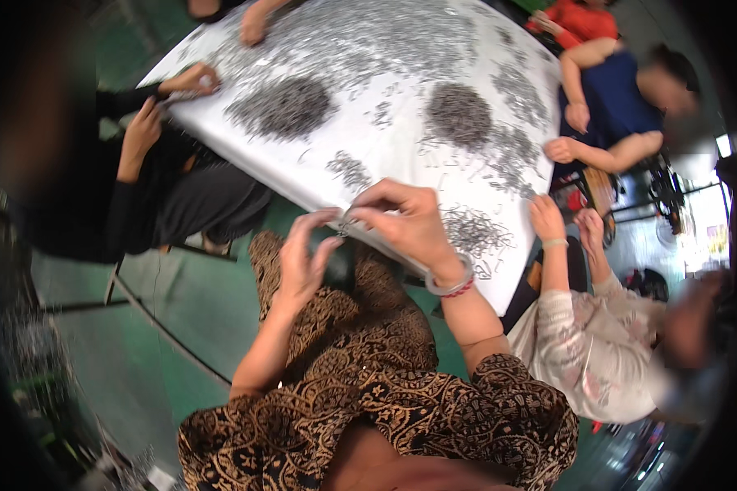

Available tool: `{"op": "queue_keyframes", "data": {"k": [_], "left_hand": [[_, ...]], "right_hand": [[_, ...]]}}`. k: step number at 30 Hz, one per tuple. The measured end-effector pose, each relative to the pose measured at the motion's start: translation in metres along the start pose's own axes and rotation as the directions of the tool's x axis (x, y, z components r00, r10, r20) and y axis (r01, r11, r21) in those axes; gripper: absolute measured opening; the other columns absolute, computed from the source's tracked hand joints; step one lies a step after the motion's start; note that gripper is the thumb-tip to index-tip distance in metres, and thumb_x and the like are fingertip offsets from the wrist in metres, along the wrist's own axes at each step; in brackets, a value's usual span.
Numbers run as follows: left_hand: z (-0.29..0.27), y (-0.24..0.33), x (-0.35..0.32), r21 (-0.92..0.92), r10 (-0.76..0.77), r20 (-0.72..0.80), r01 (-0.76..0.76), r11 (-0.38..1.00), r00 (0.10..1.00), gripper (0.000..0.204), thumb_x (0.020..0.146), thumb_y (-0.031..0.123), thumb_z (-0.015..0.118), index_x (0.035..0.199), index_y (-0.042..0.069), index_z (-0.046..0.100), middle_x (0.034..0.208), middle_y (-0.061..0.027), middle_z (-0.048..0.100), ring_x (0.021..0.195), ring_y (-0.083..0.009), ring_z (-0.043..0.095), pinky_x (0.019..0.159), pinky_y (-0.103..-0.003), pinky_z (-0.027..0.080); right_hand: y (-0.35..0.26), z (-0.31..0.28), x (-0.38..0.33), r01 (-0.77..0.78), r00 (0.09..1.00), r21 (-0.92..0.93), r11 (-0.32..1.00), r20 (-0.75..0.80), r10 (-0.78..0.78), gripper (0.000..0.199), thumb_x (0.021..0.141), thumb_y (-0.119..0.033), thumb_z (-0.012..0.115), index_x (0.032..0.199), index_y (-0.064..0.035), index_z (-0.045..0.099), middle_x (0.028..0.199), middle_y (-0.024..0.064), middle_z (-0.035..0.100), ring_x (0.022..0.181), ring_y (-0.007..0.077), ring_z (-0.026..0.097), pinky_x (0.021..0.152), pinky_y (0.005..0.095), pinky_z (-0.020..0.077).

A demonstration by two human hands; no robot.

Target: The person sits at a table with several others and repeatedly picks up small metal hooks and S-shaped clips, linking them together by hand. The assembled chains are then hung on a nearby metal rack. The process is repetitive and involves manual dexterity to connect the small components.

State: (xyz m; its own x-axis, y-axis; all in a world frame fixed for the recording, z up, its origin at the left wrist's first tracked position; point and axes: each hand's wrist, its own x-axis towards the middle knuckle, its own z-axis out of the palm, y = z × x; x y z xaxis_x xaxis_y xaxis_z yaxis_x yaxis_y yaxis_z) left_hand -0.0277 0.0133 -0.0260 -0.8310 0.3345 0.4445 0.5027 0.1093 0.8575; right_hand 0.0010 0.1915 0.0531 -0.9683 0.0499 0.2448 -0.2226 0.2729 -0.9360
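My left hand [302,260] and my right hand [409,222] meet just off the near edge of the white-covered table [303,172]. Their fingertips close around a small grey metal piece [344,222], too small and blurred to tell its exact kind. The right thumb and forefinger pinch it from one side, the left fingers from the other. Just beyond my hands lies a small cluster of thin grey metal pieces [350,170]. Another loose pile of curved metal pieces [473,232] is beside my right wrist. Below my fingers is a dark rounded shape [341,267].
Two dense heaps of metal pieces, a left one [295,108] and a right one [458,114], sit farther in, with a wide spread [368,37] behind. People's hands work along both table sides, including a near right pair [549,219] and a left pair [143,127].
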Motion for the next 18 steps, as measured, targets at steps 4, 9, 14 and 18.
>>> {"op": "queue_keyframes", "data": {"k": [4, 9, 14, 18], "left_hand": [[-0.015, -0.038, 0.04, 0.104, -0.141, -0.134, 0.155, 0.982, 0.981, 0.019, 0.087, 0.008, 0.064, 0.104, -0.001, 0.065, 0.101, -0.0164, 0.065, 0.097, -0.03, 0.062, 0.084, -0.037, 0.049], [-0.007, -0.117, 0.107, 0.653, -0.123, 0.058, 0.056, 0.755, 0.991, 0.021, 0.089, 0.017, 0.061, 0.095, -0.002, 0.067, 0.094, -0.0189, 0.064, 0.088, -0.0385, 0.06, 0.078, -0.047, 0.049], [0.008, -0.148, 0.108, 0.771, -0.194, 0.116, 0.034, 0.635, 0.974, 0.011, 0.084, 0.003, 0.052, 0.092, -0.003, 0.058, 0.1, -0.0234, 0.058, 0.1, -0.0407, 0.058, 0.08, -0.049, 0.05], [0.001, -0.137, 0.105, 0.63, -0.072, 0.112, -0.015, 0.776, 0.991, 0.008, 0.085, -0.001, 0.044, 0.092, -0.002, 0.047, 0.089, -0.0269, 0.058, 0.088, -0.0453, 0.058, 0.072, -0.05, 0.045]], "right_hand": [[-0.002, 0.004, -0.006, -0.03, 0.999, 0.069, 0.997, -0.028, 0.032, 0.009, 0.082, 0.004, 0.07, 0.09, 0.0037, 0.071, 0.079, 0.0078, 0.069, 0.071, 0.0104, 0.066, 0.062, 0.0212, 0.0543], [-0.006, 0.014, -0.01, -0.15, 0.988, 0.17, 0.974, -0.017, 0.155, 0.009, 0.084, 0.005, 0.066, 0.093, 0.0057, 0.07, 0.084, 0.0097, 0.069, 0.073, 0.0128, 0.067, 0.065, 0.0229, 0.0566], [-0.008, 0.016, -0.015, -0.144, 0.988, 0.136, 0.98, -0.029, 0.149, 0.01, 0.085, 0.004, 0.066, 0.094, 0.0057, 0.069, 0.086, 0.0099, 0.069, 0.074, 0.0136, 0.068, 0.067, 0.0237, 0.0563], [-0.007, 0.019, -0.016, -0.169, 0.981, 0.231, 0.958, -0.056, 0.186, 0.011, 0.085, 0.006, 0.064, 0.095, 0.0062, 0.069, 0.087, 0.0108, 0.069, 0.075, 0.0146, 0.068, 0.068, 0.025, 0.0546]]}}
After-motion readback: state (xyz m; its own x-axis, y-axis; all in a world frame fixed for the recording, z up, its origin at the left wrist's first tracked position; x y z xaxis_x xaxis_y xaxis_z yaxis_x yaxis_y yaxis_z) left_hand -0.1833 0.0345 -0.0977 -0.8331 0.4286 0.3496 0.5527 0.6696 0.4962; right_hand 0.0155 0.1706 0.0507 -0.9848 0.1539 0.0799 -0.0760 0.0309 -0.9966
